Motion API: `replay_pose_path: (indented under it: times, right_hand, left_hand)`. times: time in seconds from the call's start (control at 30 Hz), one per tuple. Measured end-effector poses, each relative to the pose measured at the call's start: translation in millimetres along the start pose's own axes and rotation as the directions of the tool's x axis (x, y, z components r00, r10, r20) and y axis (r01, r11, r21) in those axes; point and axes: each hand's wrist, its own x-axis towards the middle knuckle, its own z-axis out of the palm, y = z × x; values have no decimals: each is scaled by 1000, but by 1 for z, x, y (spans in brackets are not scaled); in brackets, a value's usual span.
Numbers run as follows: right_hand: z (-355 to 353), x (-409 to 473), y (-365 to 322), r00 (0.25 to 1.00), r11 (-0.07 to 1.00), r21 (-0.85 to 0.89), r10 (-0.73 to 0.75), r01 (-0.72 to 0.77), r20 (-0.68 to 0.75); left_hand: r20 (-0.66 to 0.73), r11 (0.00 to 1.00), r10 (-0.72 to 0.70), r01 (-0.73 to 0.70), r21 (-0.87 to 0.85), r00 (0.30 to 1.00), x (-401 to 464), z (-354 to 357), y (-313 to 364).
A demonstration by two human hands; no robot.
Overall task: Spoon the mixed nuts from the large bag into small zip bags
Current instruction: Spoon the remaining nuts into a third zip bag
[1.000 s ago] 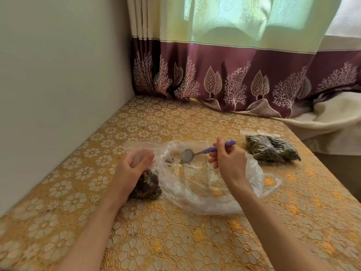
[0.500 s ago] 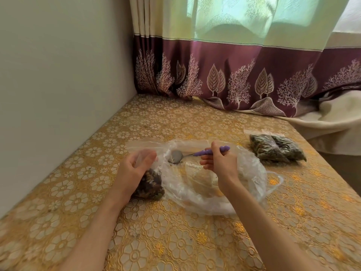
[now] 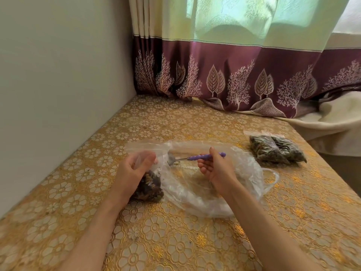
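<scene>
Both hands curl closed, left hand (image 3: 134, 169) beside right hand (image 3: 218, 169), forearms extended.

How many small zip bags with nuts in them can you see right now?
3: one small clear zip bag held open by the left hand; two filled small bags side by side at the table's right. More may be hidden.

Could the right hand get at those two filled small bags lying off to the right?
Probably yes: bare gold tablecloth lies between the right hand and the filled small bags, but its fingers hold the purple-handled spoon.
</scene>
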Motion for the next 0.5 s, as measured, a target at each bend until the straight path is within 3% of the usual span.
replay_pose_path:
  times: [0.5]
  right_hand:
    - [-5, -5, -4, 992, 992, 124, 53, -39, -113]
  left_hand:
    - [-9, 999, 4, -4, 46, 1000, -2, 0, 1]
